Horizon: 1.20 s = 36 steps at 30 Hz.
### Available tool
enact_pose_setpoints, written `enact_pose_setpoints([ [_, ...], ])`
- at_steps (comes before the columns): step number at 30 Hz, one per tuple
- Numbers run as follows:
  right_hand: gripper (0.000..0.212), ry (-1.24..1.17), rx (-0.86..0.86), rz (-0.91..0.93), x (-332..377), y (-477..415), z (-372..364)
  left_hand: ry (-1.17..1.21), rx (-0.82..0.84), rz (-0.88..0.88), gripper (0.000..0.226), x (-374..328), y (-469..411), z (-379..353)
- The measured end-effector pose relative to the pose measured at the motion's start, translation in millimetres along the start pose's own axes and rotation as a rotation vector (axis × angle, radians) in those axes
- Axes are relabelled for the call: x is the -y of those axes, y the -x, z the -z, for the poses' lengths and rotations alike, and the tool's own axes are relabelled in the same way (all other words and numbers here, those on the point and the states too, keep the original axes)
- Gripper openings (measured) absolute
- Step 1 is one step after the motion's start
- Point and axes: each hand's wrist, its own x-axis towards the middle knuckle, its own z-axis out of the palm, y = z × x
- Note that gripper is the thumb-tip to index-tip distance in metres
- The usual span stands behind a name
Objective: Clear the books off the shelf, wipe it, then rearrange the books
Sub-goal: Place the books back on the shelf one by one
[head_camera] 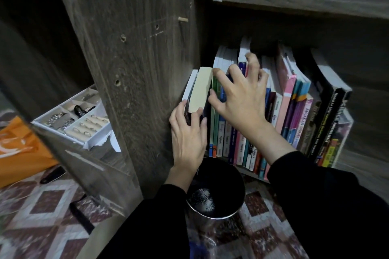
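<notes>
Seemingly to clear them, the left hand [187, 132] pinches the cream-edged paperback [201, 88] at nine o'clock while the right hand [237, 99], fingers curled, clutches neighbouring textbooks [221, 132].

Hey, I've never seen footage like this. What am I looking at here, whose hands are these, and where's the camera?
There is no machine here: a person wears one camera on the head, looking down at their own two hands in black sleeves. The left hand grips a cream-edged book at the left end of a wooden shelf. The right hand hooks its fingers over the tops of the row of books standing beside it. On the floor below sits a black bin; a jewellery tray lies to the left.
</notes>
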Motion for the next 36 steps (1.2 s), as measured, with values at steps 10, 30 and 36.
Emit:
enact_pose_setpoints([
  [10, 0.042, 0.005, -0.037, 0.011, -2, 1, -4, 0.136, -0.151, 0.148, 0.034, -19, 1, -22],
  [30, 0.041, -0.024, 0.037, 0.016, 10, -5, -5, 0.121, -0.063, 0.227, 0.044, -22, -3, 37],
  [36, 0.039, -0.001, 0.156, 0.021, 25, -15, 0, 0.004, 0.119, 0.315, 0.043, -33, -12, 85],
])
